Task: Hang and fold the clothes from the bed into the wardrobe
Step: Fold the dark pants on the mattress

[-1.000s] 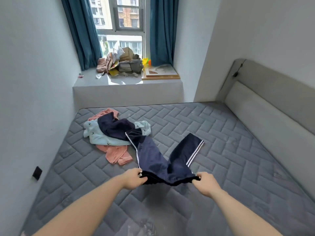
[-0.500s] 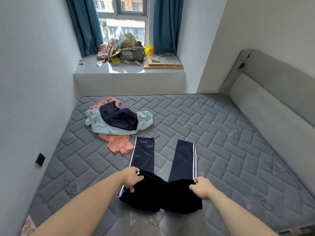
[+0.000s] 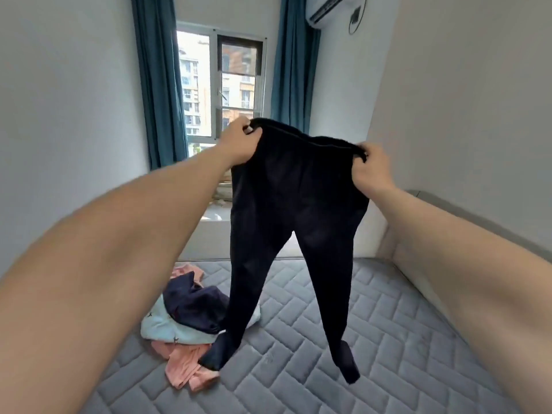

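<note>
The dark trousers (image 3: 294,210) hang in the air above the bed (image 3: 373,339), held up by the waistband in front of the window (image 3: 221,85). The left hand (image 3: 239,141) pinches the waistband's left corner with curled fingers, and the right hand (image 3: 372,167) grips the other corner the same way, a little lower, so the band slopes down toward the right. Both legs of the trousers dangle straight and apart; whether their cuffs touch the quilted grey bed or hang just over it, I cannot tell.

To the left of the trousers, on the bed, lies a small heap: a navy garment (image 3: 194,306) on top of a pale blue garment (image 3: 167,328), with a pink garment (image 3: 185,366) spreading out beneath them. The trousers' left cuff hangs in front of that heap's edge.

Blue curtains (image 3: 158,85) flank the window, and an air conditioner (image 3: 325,8) sits high on the wall to the window's right.
</note>
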